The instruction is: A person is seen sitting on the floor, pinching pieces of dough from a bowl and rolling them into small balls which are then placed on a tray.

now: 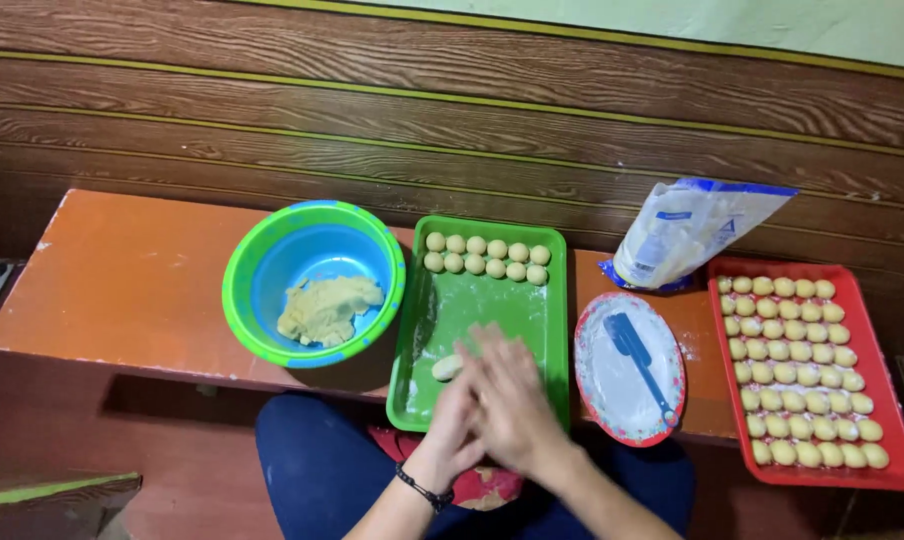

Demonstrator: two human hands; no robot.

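Two bare arms come up from the bottom of the frame, with no sleeves on them. The left hand (455, 410) has a thin black band around its wrist, with small dark beads on it, low in the middle. The right hand (512, 400) wears nothing, no ring and no band. The hands look a bit blurry. Under the arms, at the bottom middle, the legs are in dark blue trousers.

Eleven pale round dough balls (487, 258) sit in one green plastic tray (547, 335); one red plastic tray (887, 395); one blue spatula (637, 360).
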